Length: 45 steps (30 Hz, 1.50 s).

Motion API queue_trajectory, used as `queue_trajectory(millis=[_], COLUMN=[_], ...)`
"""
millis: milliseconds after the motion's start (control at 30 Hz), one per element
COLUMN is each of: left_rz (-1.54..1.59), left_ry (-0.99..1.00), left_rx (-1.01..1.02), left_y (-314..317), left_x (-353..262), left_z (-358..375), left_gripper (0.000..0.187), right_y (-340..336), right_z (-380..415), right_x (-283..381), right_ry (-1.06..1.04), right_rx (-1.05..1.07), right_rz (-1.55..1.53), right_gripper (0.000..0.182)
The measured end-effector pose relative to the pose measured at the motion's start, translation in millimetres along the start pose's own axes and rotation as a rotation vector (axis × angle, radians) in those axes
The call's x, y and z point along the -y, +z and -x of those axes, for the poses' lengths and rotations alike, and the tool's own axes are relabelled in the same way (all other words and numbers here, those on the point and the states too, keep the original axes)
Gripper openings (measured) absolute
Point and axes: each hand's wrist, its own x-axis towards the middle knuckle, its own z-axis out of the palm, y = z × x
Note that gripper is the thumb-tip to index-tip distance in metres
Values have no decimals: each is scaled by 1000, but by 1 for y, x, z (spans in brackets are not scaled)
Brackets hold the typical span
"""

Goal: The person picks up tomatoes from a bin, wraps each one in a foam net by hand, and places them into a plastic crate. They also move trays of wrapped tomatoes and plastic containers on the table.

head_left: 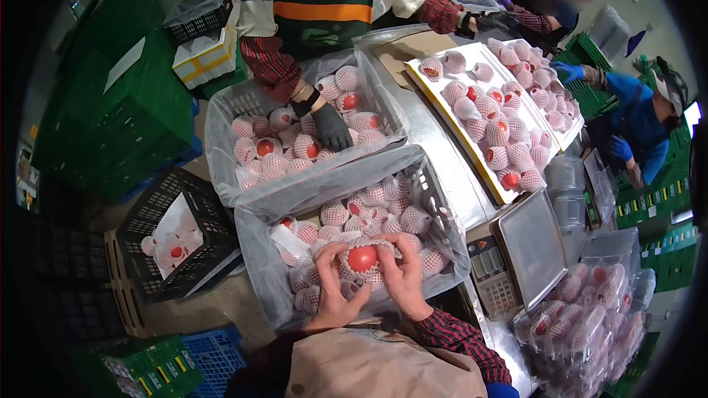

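A red fruit (362,259) in a pink foam net is held between my two hands, above the near plastic-lined crate (258,273). My left hand (335,284) has its fingers curled round the fruit's left side. On the other side my right hand (402,273) grips the net's edge, its fingers bent over the top. The red skin shows through the open net, facing up. Beneath my hands lie many netted fruits (334,214) in the crate.
A co-worker's black-gloved hand (332,127) reaches into the far lined crate (221,169). White trays of netted fruit (498,133) stand at the right, beyond a scale (527,247). Packed clear boxes (582,320) are at lower right, a black crate (206,265) at left.
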Motion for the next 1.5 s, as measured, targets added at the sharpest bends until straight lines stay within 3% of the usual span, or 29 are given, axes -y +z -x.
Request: queue_trajectory(millis=[33,133,167,200,300,367,433,500,567,600,667,700,800,867,933,1000,1033,1100,1233,1300,1367,1400,1467,1500], left_rz=[2,235,551,552,777,992,1058,1125,655,656,-18,-214,-474,-433,-448,-277,-208,-141,-147,-179,100,102,-74,15], left_ry=[1,-442,-572,-568,-678,-702,-672,-639,-518,-519,-202,-108,-9,-69,78,33,-20,-74,11,57,-182,-180,-317,-309], left_rx=[-4,80,51,51,84,266,302,335,133,129,11,-11,5,33,28,25,33,40,83,94,-104,-105,-78,-65], left_y=[0,-2,-1,-2,-13,-23,-26,-24,-16,-14,-8,-4,5,2,-2,-7,-8,-10,-12,-14,-17,-23,-37,-36], left_x=[-1,-11,7,3,-9,-11,-19,-31,-44,-34,-6,-12,-29,-43,-51,-32,-31,-31,-36,-33,-20,-19,-17,-19], left_z=[-1,-16,-9,-12,-19,-21,-21,-23,-30,-27,-21,-22,-17,-21,-26,-19,-18,-17,-20,-21,-16,-16,-16,-17], left_gripper=[93,66,57,57,54,48,51,54,61,61,61,57,58,59,58,57,57,57,51,45,27,27,19,21], right_y=[-1,-1,-2,-4,-24,-27,-34,-31,-36,-34,-26,-21,-10,-18,-24,-28,-29,-29,-27,-29,-31,-32,-31,-29], right_z=[1,8,9,6,-4,-10,-13,-5,2,4,12,14,19,17,14,12,12,13,12,13,11,11,9,9], right_x=[9,27,30,31,25,2,-27,-10,-21,-10,33,43,47,44,42,41,42,45,51,50,51,50,48,56], right_ry=[50,131,165,161,402,319,269,242,218,220,193,151,118,132,144,319,317,181,-24,188,270,354,391,470], right_rx=[-12,17,47,48,-30,-88,-92,-94,-38,-34,92,178,151,164,180,243,244,283,320,335,332,330,353,283], right_rz=[-111,-277,-332,-331,-627,-603,-505,-414,-293,-292,-472,-390,-472,-488,-509,-861,-861,-547,-381,-710,-872,-1035,-1043,-1066], right_gripper=[16,14,13,13,14,15,18,17,25,25,41,57,56,55,54,54,54,56,58,60,61,63,64,62])
